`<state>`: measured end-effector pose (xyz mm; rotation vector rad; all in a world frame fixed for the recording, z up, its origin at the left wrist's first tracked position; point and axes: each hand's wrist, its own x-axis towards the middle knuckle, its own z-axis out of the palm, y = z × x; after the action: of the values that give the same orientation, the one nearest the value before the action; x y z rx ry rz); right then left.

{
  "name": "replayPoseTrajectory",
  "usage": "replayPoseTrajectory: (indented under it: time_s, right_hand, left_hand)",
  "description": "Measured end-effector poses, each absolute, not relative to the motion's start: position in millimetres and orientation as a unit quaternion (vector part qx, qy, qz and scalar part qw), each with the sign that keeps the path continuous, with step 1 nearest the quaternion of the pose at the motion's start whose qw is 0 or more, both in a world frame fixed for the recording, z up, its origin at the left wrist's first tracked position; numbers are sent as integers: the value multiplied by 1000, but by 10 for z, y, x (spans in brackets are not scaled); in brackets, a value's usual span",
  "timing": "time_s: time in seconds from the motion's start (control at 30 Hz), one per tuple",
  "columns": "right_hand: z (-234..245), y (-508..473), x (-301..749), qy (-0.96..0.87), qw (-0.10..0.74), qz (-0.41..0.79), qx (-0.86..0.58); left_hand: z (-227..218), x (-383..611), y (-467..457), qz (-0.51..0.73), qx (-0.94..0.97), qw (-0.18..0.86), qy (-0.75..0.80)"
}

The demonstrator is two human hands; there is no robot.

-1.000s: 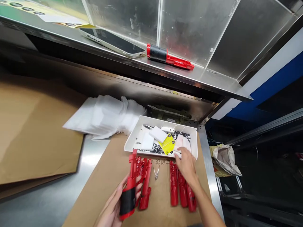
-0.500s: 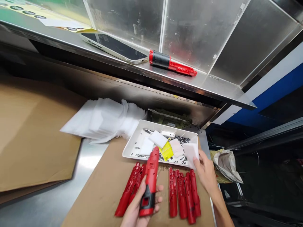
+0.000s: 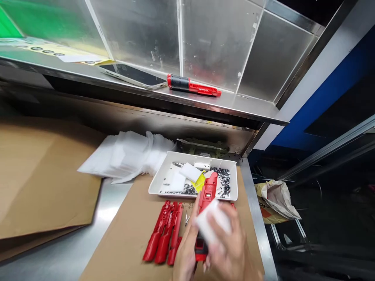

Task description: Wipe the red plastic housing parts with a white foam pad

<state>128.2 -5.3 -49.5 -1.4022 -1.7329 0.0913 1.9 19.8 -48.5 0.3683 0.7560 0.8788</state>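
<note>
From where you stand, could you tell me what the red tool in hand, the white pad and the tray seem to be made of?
The red tool, held by the left hand, looks like moulded plastic: glossy, uniform red, black section. The white pad in the right hand seems soft foam or cloth, matte; blur leaves it open. The white tray looks like smooth, slightly glossy plastic.

Landmark: white tray (image 3: 231, 186). Just in front of it, hands and a red housing fill the cardboard; three red shells (image 3: 164, 232) lie front-left. Left: stack of white sheets (image 3: 129, 154), bare steel bench (image 3: 111, 203) open beside it. Above: shelf (image 3: 205, 107) overhangs, limiting headroom
</note>
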Motion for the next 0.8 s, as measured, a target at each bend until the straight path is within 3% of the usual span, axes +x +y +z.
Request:
replayPoseTrajectory:
  time_s: [0.33, 0.43, 0.53, 0.67, 0.8]
  right_hand:
    - [-354, -203, 1605, -751, 410, -14, -518]
    - [-284, -205, 1639, -711, 424, -25, -560]
    - [-231, -209, 1652, -747, 428, -20, -508]
    - [-200, -218, 1718, -762, 388, -71, -513]
    - [-182, -234, 1771, -801, 361, -40, -476]
  left_hand:
    - [-259, 92, -35, 365, 286, 792, 397]
    - [-222, 51, -36, 335, 250, 831, 367]
    - [-216, -11, 17, 308, 196, 870, 333]
    - [-238, -69, 115, 252, 133, 926, 247]
    - [-303, -95, 160, 218, 76, 952, 200]
